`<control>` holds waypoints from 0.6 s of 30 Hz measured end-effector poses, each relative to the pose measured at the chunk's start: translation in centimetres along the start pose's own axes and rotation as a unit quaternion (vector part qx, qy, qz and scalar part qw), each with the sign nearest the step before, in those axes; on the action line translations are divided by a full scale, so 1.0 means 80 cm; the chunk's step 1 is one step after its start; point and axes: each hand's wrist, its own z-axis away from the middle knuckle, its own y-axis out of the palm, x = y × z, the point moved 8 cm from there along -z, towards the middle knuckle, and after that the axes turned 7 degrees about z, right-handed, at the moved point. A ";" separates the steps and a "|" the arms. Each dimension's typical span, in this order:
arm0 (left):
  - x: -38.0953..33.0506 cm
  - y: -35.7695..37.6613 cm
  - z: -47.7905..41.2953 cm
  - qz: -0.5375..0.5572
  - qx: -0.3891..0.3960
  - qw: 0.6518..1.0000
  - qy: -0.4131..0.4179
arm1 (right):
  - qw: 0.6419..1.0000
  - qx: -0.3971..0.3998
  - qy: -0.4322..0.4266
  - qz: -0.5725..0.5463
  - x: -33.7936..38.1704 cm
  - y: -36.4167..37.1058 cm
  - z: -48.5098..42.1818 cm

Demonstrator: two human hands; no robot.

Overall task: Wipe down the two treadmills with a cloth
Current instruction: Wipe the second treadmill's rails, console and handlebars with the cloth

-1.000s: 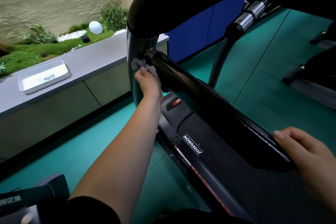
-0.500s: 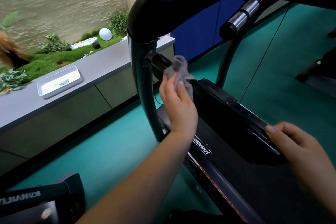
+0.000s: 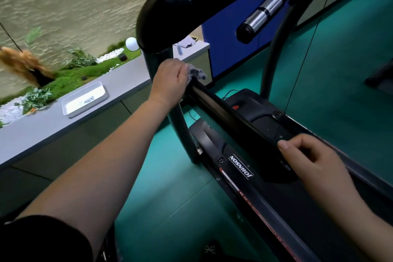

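Cloth (image 3: pixel 196 73): I count one, grey, at 12 o'clock, left hand (image 3: pixel 170 81) fingers curled round it on the one treadmill (image 3: pixel 240 166) handrail (image 3: pixel 223 110); right hand (image 3: pixel 314 161) grips rail end, 4 o'clock.

A gym, with a Johnson treadmill (image 3: pixel 240 166) on teal sports flooring (image 3: pixel 170 208)
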 end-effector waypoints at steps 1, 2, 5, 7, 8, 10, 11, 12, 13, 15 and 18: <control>-0.007 -0.001 0.009 0.015 -0.020 1.000 -0.006 | 1.000 -0.001 -0.003 -0.008 -0.002 0.000 -0.001; -0.019 -0.001 0.024 0.035 -0.039 0.999 -0.002 | 1.000 -0.002 -0.003 -0.017 -0.003 0.001 -0.001; -0.078 0.009 0.093 0.104 -0.061 0.993 0.016 | 0.999 0.010 -0.005 -0.043 -0.008 0.004 -0.004; -0.122 0.014 0.138 0.130 -0.079 0.988 0.009 | 0.998 0.033 -0.011 -0.054 -0.011 0.006 -0.009; -0.140 0.012 0.155 0.138 -0.087 0.987 0.005 | 0.997 0.047 -0.014 -0.060 -0.010 0.006 -0.012; -0.162 0.002 0.173 0.166 -0.095 0.981 -0.019 | 0.995 0.063 -0.016 -0.073 -0.007 0.002 -0.017; -0.164 -0.007 0.173 0.199 -0.099 0.973 -0.055 | 0.994 0.059 -0.019 -0.087 -0.005 -0.002 -0.020; -0.168 -0.020 0.170 0.241 -0.107 0.959 -0.106 | 0.993 0.051 -0.025 -0.106 0.001 -0.005 -0.023; -0.168 -0.026 0.166 0.287 -0.112 0.938 -0.162 | 0.990 0.044 -0.036 -0.126 0.008 -0.006 -0.026; -0.179 -0.018 0.158 0.371 -0.073 0.895 -0.236 | 0.980 0.055 -0.062 -0.179 0.030 -0.003 -0.029; -0.228 0.016 0.151 0.480 0.097 0.839 -0.237 | 0.966 0.081 -0.068 -0.234 0.054 0.006 -0.028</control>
